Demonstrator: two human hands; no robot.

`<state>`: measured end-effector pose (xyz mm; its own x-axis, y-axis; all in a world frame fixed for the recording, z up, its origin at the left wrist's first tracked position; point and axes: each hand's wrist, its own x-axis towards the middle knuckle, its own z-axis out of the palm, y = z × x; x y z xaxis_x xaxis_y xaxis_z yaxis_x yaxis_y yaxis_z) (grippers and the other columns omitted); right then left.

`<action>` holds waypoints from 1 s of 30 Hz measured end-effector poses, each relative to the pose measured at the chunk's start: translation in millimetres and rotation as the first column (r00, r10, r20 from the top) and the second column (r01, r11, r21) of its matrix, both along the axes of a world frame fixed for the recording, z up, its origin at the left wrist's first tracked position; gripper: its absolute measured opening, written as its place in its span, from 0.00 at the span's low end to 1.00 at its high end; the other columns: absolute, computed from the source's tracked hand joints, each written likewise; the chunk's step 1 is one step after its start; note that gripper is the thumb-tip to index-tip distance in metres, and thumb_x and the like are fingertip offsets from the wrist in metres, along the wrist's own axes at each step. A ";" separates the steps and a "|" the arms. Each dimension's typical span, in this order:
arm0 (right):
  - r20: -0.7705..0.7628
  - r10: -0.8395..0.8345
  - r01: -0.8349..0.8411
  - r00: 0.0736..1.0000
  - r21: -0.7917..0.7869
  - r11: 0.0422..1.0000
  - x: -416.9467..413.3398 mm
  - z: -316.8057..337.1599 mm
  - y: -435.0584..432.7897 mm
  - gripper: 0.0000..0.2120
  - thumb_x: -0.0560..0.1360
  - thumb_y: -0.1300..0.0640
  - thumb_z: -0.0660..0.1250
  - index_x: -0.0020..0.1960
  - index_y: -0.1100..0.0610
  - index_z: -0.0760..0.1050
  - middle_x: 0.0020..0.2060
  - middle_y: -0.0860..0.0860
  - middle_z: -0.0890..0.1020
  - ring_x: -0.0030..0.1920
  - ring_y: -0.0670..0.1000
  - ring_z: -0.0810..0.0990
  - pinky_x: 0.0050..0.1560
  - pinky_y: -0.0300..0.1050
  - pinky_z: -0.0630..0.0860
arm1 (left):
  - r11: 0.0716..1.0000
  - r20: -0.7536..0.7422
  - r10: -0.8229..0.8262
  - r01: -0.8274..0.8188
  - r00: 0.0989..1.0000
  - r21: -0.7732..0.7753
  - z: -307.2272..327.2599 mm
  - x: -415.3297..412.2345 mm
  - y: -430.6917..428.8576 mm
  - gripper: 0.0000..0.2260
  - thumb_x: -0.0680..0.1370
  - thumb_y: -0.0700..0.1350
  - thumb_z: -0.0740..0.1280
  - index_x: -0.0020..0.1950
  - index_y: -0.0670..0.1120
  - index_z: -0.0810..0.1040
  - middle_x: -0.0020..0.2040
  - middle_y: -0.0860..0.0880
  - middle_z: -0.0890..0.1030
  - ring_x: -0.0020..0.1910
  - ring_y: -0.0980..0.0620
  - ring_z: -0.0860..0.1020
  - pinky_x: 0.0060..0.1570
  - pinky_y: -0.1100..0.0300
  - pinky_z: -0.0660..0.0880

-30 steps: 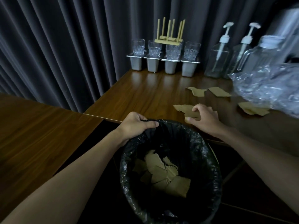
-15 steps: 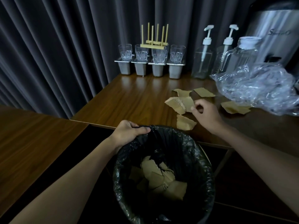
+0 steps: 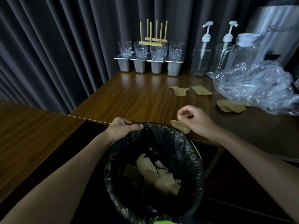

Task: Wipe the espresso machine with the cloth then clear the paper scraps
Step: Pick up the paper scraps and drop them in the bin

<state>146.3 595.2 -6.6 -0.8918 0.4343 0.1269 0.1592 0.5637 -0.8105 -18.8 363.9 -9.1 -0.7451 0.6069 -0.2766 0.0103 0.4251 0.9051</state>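
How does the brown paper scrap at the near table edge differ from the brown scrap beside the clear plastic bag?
The brown paper scrap at the near table edge lies beside the black bin liner, just below the right hand; the brown scrap beside the crumpled clear plastic bag lies farther back, apart from the hand. The near scrap looks smaller than the far one, whose edge the bag overlaps. Both are torn brown paper.

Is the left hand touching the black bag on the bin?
Touching. The head view shows the left hand gripping the black bag at its rim, with the fingers curled over the bunched edge.
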 end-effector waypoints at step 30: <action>-0.019 0.061 -0.064 0.998 -0.234 0.970 9.2 17.4 -27.1 0.09 0.76 0.60 0.70 0.56 0.56 0.79 0.47 0.50 0.84 0.48 0.46 0.83 0.48 0.38 0.79 | 0.919 -0.527 -0.388 0.276 0.756 -0.281 -10.3 -18.1 16.7 0.13 0.78 0.52 0.72 0.43 0.42 0.79 0.33 0.50 0.80 0.27 0.59 0.78 0.26 0.63 0.70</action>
